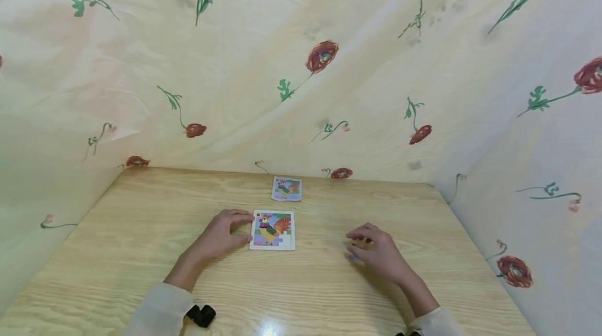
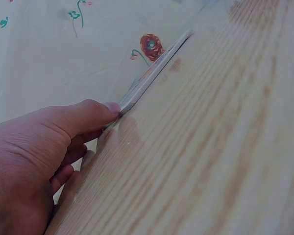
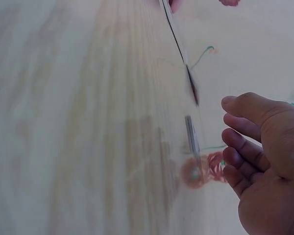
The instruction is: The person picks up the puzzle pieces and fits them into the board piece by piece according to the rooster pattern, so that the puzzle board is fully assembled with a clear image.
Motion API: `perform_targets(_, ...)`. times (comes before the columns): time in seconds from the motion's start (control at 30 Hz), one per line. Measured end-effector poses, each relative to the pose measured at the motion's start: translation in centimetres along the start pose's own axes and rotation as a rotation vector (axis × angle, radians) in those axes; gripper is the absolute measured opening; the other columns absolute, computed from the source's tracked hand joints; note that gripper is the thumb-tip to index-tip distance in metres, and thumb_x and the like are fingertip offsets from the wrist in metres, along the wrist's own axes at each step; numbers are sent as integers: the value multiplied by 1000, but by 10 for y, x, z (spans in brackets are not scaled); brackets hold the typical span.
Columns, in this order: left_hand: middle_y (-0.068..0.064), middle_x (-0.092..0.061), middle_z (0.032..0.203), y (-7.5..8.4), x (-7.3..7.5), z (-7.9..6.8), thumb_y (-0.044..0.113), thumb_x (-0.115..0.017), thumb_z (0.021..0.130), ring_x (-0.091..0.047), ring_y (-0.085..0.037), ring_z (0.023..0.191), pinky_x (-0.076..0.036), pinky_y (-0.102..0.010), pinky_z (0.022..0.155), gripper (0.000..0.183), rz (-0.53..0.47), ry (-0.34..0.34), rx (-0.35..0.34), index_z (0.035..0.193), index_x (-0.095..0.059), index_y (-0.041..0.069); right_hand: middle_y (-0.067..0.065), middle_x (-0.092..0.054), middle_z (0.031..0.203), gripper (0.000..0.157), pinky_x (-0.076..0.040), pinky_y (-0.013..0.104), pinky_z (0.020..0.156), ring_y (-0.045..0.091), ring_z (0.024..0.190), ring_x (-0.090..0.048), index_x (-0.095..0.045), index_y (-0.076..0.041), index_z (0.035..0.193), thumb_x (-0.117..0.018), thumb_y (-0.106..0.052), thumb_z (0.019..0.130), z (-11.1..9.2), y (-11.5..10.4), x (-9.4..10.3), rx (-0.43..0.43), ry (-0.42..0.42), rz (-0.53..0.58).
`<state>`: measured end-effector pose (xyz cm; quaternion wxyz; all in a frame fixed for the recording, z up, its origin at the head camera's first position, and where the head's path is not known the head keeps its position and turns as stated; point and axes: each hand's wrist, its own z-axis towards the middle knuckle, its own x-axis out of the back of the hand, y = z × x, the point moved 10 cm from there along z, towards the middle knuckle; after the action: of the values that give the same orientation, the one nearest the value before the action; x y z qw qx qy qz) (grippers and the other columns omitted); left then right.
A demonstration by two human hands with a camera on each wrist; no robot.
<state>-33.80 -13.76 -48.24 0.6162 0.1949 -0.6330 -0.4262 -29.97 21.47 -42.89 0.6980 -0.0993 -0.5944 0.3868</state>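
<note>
A small square jigsaw puzzle (image 1: 271, 230) with a rooster picture lies on the wooden table. It has a white frame, and its lower right part shows bare white. My left hand (image 1: 226, 234) holds the puzzle by its left edge; in the left wrist view the thumb (image 2: 110, 108) rests on a corner of the frame. Off to the right, my right hand (image 1: 378, 252) hovers with loosely bent fingers over a bluish piece (image 1: 354, 256), which it partly hides. A thin piece (image 3: 191, 134) shows edge-on in the right wrist view, apart from the fingertips.
Behind the puzzle lies a card (image 1: 286, 189) with the same rooster picture. Flower-patterned cloth (image 1: 244, 64) hangs around the back and sides of the table (image 1: 310, 294). A black strap piece (image 1: 202, 316) shows at the left wrist.
</note>
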Motion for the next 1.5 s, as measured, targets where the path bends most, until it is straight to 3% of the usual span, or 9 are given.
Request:
perform_targets(0.17, -5, -60, 145, 1, -1, 0, 27, -79, 91, -47, -35, 142, -38, -61, 118, 47, 7, -3, -10, 136, -69, 18, -4, -71, 104, 24, -57, 28, 81, 15, 93, -66, -78, -11, 108, -85, -14, 85, -8, 13, 7, -30, 0, -11)
perform_targets(0.4, -4, -61, 145, 2, 0, 0, 28, -79, 91, -47, -36, 142, -39, -62, 117, 47, 17, -2, -25, 136, -69, 17, -5, -69, 103, 22, -54, 23, 78, 12, 93, -61, -78, -17, 106, -85, -24, 86, -17, 35, 7, -138, -43, 4)
perform_targets(0.63, -4, -61, 145, 1, 0, -1, 27, -79, 91, -47, -36, 141, -39, -62, 117, 46, 19, -1, -27, 136, -69, 18, -3, -67, 106, 24, -48, 20, 76, 12, 92, -56, -77, -17, 108, -84, -17, 85, -20, 43, 3, -175, -82, 10)
perform_targets(1.03, -5, -61, 145, 4, 1, -1, 25, -79, 91, -47, -35, 142, -38, -61, 118, 47, 14, -2, -16, 136, -69, 17, -5, -68, 105, 18, -50, 21, 77, 9, 92, -59, -77, -18, 102, -85, -18, 86, -16, 37, 2, -92, -80, -15)
perform_targets(1.23, -4, -61, 144, 3, 0, 0, 27, -79, 91, -48, -35, 140, -39, -61, 117, 46, 15, 1, -16, 135, -70, 17, -8, -68, 103, 18, -54, 22, 84, 8, 96, -64, -77, -22, 101, -86, -20, 85, -10, 35, -1, -73, -92, -6)
perform_targets(1.5, -3, -61, 145, 1, 0, 1, 28, -79, 91, -48, -36, 141, -39, -62, 117, 46, 24, 1, -24, 135, -70, 18, -6, -69, 102, 18, -56, 24, 79, 11, 93, -64, -78, -18, 102, -85, -18, 85, 3, 20, -5, 5, -77, 7)
